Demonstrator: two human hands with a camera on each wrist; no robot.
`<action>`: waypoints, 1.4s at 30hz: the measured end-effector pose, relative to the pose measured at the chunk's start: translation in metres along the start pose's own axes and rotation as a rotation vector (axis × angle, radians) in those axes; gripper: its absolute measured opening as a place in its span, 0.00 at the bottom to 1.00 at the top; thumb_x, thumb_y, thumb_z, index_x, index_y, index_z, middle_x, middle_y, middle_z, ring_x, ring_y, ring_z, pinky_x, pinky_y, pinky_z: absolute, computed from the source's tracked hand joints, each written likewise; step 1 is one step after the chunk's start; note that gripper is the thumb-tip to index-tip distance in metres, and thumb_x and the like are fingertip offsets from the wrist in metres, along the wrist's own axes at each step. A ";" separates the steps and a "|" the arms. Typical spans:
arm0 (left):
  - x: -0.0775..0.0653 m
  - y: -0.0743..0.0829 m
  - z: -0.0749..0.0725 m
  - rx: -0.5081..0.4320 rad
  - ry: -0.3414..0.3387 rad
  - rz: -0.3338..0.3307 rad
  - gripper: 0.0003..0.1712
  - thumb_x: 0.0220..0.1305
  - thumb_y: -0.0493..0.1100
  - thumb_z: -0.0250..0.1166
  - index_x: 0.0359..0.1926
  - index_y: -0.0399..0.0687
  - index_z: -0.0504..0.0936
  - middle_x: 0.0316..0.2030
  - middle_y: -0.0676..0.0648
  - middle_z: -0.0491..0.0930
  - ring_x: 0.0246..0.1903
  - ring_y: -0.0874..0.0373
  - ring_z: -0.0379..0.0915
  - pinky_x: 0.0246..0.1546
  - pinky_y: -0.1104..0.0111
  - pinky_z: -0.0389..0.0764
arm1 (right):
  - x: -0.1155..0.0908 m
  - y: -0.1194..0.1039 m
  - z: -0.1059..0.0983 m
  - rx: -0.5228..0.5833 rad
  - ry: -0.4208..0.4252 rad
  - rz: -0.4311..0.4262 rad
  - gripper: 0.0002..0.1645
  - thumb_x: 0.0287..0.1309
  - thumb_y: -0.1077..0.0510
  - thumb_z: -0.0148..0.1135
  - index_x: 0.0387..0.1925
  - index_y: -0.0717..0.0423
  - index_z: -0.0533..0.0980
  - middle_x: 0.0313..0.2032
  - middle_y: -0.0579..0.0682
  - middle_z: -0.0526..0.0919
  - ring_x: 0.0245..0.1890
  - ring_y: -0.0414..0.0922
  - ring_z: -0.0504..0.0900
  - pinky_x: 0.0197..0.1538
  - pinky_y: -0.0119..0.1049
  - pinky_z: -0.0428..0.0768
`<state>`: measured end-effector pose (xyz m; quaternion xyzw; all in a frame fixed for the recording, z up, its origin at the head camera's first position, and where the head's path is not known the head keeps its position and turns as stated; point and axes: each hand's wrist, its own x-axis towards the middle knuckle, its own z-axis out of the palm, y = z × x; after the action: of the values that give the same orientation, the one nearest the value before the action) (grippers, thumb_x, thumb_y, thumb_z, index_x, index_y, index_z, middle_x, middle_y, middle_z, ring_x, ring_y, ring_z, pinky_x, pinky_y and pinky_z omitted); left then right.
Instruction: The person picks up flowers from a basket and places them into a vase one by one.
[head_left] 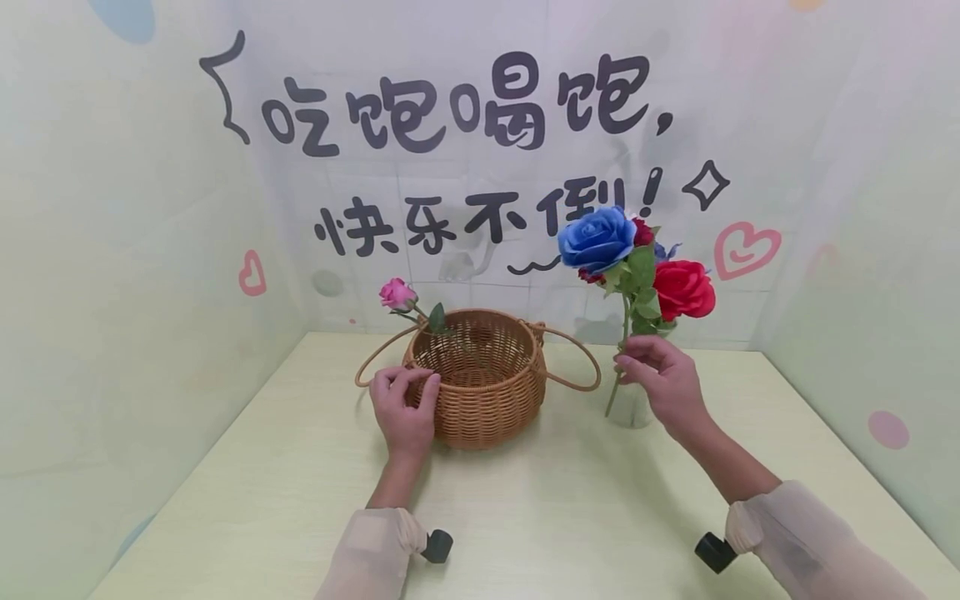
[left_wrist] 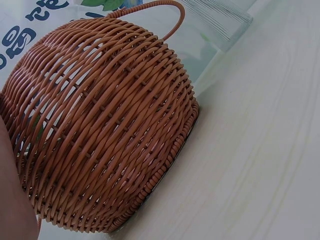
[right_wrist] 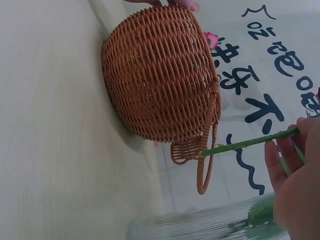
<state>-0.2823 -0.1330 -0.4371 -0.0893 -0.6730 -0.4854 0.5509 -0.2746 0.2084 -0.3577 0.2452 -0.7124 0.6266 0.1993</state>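
A brown wicker basket (head_left: 487, 412) with two loop handles stands on the table, and a pink rose (head_left: 397, 295) leans out over its back left rim. My left hand (head_left: 405, 408) holds the basket's front left rim between thumb and fingers. My right hand (head_left: 663, 379) pinches the green stem (right_wrist: 250, 142) of a blue rose (head_left: 597, 240), bloom up and cut end pointing down. Behind that hand is a clear ribbed glass vase (head_left: 632, 408), partly hidden, with a red rose (head_left: 684, 289) and other blooms above it.
The pale wooden table (head_left: 540, 517) reaches back to a white wall (head_left: 465, 275) printed with black lettering. Side walls (head_left: 135, 333) enclose the table left and right. The basket's right handle (head_left: 581, 358) sticks out toward the vase.
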 end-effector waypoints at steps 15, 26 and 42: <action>0.000 -0.002 0.000 0.003 0.010 0.019 0.05 0.51 0.34 0.72 0.30 0.45 0.85 0.34 0.42 0.71 0.44 0.47 0.64 0.47 0.60 0.62 | 0.030 -0.010 -0.029 -0.089 0.127 0.003 0.17 0.61 0.67 0.62 0.46 0.79 0.72 0.34 0.39 0.84 0.33 0.34 0.83 0.34 0.28 0.80; 0.001 0.001 -0.001 0.009 0.009 0.003 0.04 0.51 0.35 0.72 0.30 0.44 0.85 0.35 0.42 0.71 0.45 0.49 0.64 0.48 0.61 0.62 | 0.055 -0.023 -0.040 -0.023 0.266 -0.030 0.10 0.58 0.69 0.63 0.43 0.64 0.79 0.34 0.44 0.83 0.35 0.39 0.82 0.35 0.26 0.80; 0.000 0.001 0.000 0.005 0.003 -0.002 0.04 0.53 0.38 0.72 0.30 0.44 0.85 0.35 0.42 0.70 0.45 0.50 0.63 0.48 0.61 0.62 | 0.075 -0.029 -0.043 0.100 0.399 -0.014 0.12 0.56 0.65 0.68 0.43 0.63 0.81 0.34 0.49 0.84 0.34 0.42 0.82 0.33 0.27 0.80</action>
<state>-0.2819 -0.1326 -0.4371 -0.0867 -0.6736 -0.4842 0.5516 -0.3187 0.2409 -0.2846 0.1307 -0.6252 0.6959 0.3284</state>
